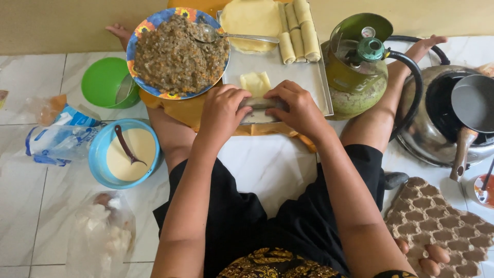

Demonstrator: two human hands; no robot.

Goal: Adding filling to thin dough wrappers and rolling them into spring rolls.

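Both my hands rest on a pale wrapper (256,82) lying on a metal tray (309,77). My left hand (222,108) and my right hand (294,107) curl over the near edge of the wrapper, their fingertips meeting over the rolled part, which is hidden under the fingers. Several finished rolls (299,28) lie at the tray's far right, beside a stack of flat round wrappers (251,18). A flowered plate of brown minced filling (177,51) with a metal spoon (231,36) sits left of the tray.
A blue bowl of batter with a ladle (126,152), a green bowl (105,82) and plastic bags (62,136) lie on the left tiles. A green gas cylinder (357,67), a stove with a pan (463,110) and a brown mat (437,221) are on the right.
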